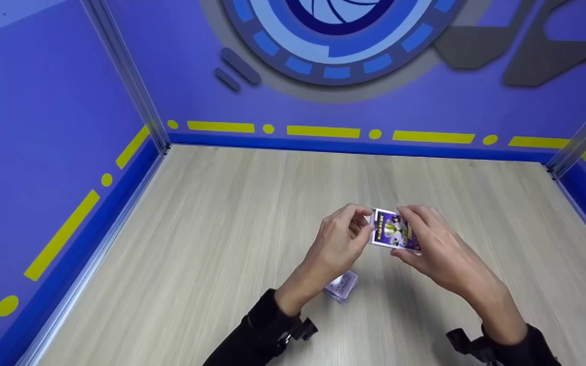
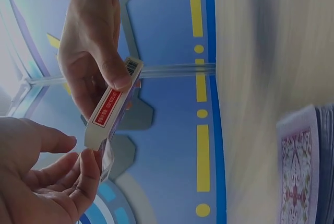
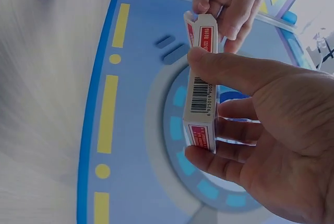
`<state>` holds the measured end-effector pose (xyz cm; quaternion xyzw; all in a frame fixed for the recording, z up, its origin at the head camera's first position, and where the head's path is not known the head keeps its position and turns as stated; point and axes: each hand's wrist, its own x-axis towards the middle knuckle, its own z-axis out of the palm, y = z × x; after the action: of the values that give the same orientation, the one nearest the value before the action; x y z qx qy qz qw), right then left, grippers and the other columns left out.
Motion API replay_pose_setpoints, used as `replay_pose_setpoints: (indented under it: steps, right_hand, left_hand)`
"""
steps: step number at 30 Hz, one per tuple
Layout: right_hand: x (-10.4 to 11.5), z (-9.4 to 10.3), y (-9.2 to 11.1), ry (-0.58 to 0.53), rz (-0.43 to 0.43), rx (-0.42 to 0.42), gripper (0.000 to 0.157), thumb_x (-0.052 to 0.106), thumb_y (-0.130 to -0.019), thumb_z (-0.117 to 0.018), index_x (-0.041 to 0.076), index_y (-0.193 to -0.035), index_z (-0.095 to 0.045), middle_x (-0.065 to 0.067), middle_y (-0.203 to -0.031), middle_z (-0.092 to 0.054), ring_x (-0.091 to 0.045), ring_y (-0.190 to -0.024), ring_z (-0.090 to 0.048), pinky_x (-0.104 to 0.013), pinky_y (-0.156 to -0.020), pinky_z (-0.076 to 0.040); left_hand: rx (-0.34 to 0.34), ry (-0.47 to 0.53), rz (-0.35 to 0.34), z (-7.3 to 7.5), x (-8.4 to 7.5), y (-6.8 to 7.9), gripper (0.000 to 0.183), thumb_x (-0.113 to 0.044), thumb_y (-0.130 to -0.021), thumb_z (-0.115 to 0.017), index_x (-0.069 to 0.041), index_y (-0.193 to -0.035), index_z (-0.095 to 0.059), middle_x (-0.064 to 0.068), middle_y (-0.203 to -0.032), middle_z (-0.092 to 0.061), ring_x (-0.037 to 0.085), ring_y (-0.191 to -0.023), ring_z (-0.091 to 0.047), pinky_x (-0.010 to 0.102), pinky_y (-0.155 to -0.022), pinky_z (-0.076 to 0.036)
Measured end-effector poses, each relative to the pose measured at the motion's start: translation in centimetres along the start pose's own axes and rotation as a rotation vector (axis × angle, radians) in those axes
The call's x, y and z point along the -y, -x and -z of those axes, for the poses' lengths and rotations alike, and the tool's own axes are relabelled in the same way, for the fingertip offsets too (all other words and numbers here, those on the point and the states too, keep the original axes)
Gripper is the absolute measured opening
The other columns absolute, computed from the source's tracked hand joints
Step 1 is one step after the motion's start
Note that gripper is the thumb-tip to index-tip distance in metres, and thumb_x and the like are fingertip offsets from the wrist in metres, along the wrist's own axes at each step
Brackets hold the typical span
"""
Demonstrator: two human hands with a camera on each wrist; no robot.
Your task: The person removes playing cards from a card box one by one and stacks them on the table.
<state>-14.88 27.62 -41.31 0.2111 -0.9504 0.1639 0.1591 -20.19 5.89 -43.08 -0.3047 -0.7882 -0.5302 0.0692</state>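
My right hand point(image 1: 438, 239) grips a small playing-card box point(image 1: 392, 231) above the table, thumb along one narrow side and fingers on the other. Its printed purple and yellow face is up in the head view; the right wrist view shows a barcode on the side of the box point(image 3: 201, 96). At the box's left end is my left hand point(image 1: 341, 236), thumb and fingers apart. One of its fingertips point(image 2: 90, 158) touches the end by a loose flap point(image 2: 107, 161). Below the left wrist lies a stack of patterned playing cards point(image 1: 343, 285), partly hidden by the forearm.
Wood-grain table point(image 1: 211, 229) stretches around the hands. Blue printed panels point(image 1: 272, 114) with yellow marks rise at the back and both sides, joined by metal corner posts point(image 1: 135, 86). Black straps with small cameras point(image 1: 298, 330) sit on the wrists.
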Motion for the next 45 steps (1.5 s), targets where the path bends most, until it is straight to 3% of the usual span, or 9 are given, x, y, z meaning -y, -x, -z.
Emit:
replay_pose_setpoints:
  steps: [8,17,29,36,45]
  right_hand:
    - [0.9,0.6,0.2,0.013,0.063,-0.015,0.076,0.011,-0.074,-0.094,-0.001,-0.138,-0.056,-0.013,-0.131,-0.055,-0.024,-0.113,-0.053,-0.04,-0.081,-0.056]
    - [1.1,0.4,0.6,0.006,0.053,0.012,0.074,0.013,-0.075,-0.094,0.002,-0.139,-0.057,-0.011,-0.133,-0.055,-0.022,-0.112,-0.053,-0.039,-0.081,-0.056]
    - [1.1,0.7,0.8,0.01,0.082,-0.008,0.072,0.014,-0.074,-0.094,0.003,-0.136,-0.059,-0.011,-0.13,-0.056,-0.022,-0.112,-0.054,-0.038,-0.079,-0.056]
    - [0.7,1.2,0.8,0.012,0.076,-0.006,0.073,0.015,-0.074,-0.094,0.004,-0.137,-0.059,-0.01,-0.13,-0.056,-0.021,-0.112,-0.054,-0.038,-0.079,-0.056]
    - [0.2,1.6,0.7,-0.01,0.067,0.0,0.073,0.016,-0.075,-0.094,0.006,-0.138,-0.059,-0.01,-0.13,-0.057,-0.021,-0.11,-0.056,-0.04,-0.078,-0.056]
  left_hand:
    - [-0.013,0.054,0.095,0.0,-0.4,0.5,0.018,-0.006,-0.095,-0.073,-0.004,-0.112,-0.066,-0.004,-0.085,-0.064,-0.001,-0.073,-0.058,0.018,-0.065,-0.053]
    - [0.045,0.183,0.2,0.6,-0.1,0.8,0.02,-0.006,-0.092,-0.077,-0.005,-0.11,-0.066,-0.004,-0.087,-0.065,0.003,-0.074,-0.059,0.021,-0.064,-0.054]
    - [0.082,0.211,0.262,0.7,-0.7,0.7,0.024,-0.005,-0.09,-0.08,-0.007,-0.107,-0.063,-0.004,-0.083,-0.063,0.006,-0.072,-0.059,0.021,-0.061,-0.054]
    - [0.1,0.209,0.264,0.6,-1.0,0.5,0.025,-0.005,-0.093,-0.075,-0.008,-0.112,-0.06,-0.005,-0.083,-0.062,0.005,-0.072,-0.058,0.019,-0.06,-0.049]
    - [0.098,0.327,0.294,0.9,-1.1,0.2,0.032,0.001,-0.093,-0.071,-0.003,-0.122,-0.057,0.003,-0.097,-0.069,0.008,-0.079,-0.065,0.022,-0.067,-0.054]
